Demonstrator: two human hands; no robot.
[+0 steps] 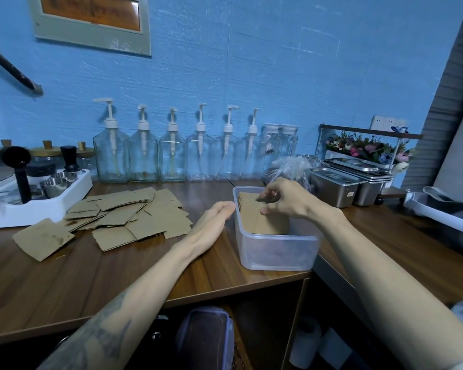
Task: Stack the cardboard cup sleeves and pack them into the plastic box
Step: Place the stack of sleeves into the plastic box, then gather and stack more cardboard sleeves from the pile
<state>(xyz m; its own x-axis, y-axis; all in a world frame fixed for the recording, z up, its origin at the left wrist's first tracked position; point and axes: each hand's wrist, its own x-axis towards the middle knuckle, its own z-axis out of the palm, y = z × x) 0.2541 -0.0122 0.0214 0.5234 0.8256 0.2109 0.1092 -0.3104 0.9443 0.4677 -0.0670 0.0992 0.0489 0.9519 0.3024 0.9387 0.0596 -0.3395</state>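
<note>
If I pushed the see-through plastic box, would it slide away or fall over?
The plastic box would probably slide, not tip: it looks low and wide with a flat bottom on the smooth wooden counter. It likely feels light, since only one stack of cardboard sleeves stands inside. That may be why the left hand rests flat against its side while the right hand packs.

Head view: a clear plastic box (275, 252) stands on a wooden counter (64, 284). The right hand (281, 198) pinches the top edges of a stack of sleeves (262, 217) standing upright inside. The left hand (211, 220), fingers straight, touches the box's left wall. Loose sleeves (126, 217) lie scattered to the left.
</note>
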